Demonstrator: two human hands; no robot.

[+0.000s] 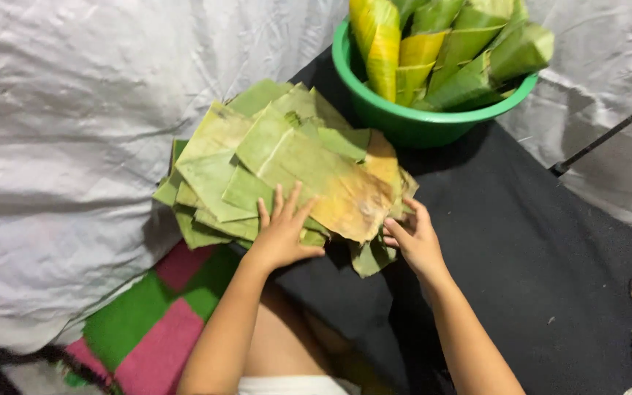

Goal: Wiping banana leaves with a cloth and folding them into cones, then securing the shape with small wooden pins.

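Leaf stack under left hand — right hand at its edge

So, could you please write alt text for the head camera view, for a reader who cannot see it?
Two bare hands, left hand and right hand, rest on a pile of cut banana leaves lying on a black cloth. Behind it, a green basin holds folded leaf cones; white sheeting surrounds the scene.

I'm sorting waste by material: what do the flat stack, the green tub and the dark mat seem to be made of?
The stack under the left hand and right hand looks like cut banana leaf: matte green-yellow, fine parallel veins, brown patches. The tub seems to be moulded plastic, smooth with a slight sheen. The mat looks like dull black cloth, though I can't be sure.
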